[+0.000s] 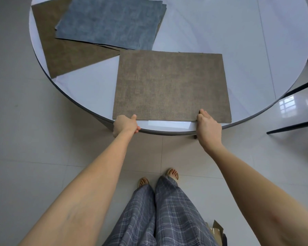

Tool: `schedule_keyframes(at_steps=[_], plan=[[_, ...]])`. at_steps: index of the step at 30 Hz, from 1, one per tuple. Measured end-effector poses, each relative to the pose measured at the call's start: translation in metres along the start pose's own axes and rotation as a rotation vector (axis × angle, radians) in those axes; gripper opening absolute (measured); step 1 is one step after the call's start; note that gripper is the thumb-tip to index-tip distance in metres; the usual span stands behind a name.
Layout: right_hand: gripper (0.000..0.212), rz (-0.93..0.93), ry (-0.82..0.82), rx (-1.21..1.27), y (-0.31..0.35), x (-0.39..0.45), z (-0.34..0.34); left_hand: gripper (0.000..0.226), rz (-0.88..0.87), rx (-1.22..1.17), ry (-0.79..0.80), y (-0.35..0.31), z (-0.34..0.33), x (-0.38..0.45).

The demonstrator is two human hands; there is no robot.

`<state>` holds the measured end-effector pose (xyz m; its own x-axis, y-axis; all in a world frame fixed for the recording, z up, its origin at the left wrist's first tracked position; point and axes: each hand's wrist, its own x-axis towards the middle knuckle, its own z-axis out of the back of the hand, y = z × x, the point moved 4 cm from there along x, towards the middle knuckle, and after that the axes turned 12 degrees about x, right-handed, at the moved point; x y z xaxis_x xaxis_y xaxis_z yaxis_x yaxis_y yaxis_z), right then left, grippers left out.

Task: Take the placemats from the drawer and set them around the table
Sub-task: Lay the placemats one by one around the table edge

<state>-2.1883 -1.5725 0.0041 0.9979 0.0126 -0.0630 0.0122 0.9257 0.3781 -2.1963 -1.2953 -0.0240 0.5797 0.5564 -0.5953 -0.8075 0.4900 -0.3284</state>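
A brown placemat lies flat on the round white table, its near edge close to the table's rim. My left hand pinches its near left corner, thumb on top. My right hand grips the near edge further right, thumb on the mat. At the table's far left lies a second brown placemat, partly covered by a stack of blue-grey placemats.
A dark chair frame stands at the right of the table. The floor is pale glossy tile. My legs in plaid trousers and bare feet are below. A piece of cardboard lies on the floor at bottom right.
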Motion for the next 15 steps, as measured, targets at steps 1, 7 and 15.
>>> schedule_keyframes(at_steps=[1, 7, 15], plan=[[0.022, 0.009, 0.003, -0.004, 0.0, 0.0, 0.0, 0.039, -0.075, 0.173, -0.068, -0.001, 0.009, -0.004], [0.019, 0.083, -0.056, 0.112, 0.016, 0.022, 0.007, 0.033, -0.79, 0.435, -0.349, -0.058, 0.007, -0.033], [0.063, 0.24, 0.154, -0.027, 0.023, 0.07, -0.055, 0.068, -0.799, 0.848, -0.118, -0.082, -0.06, 0.001]])
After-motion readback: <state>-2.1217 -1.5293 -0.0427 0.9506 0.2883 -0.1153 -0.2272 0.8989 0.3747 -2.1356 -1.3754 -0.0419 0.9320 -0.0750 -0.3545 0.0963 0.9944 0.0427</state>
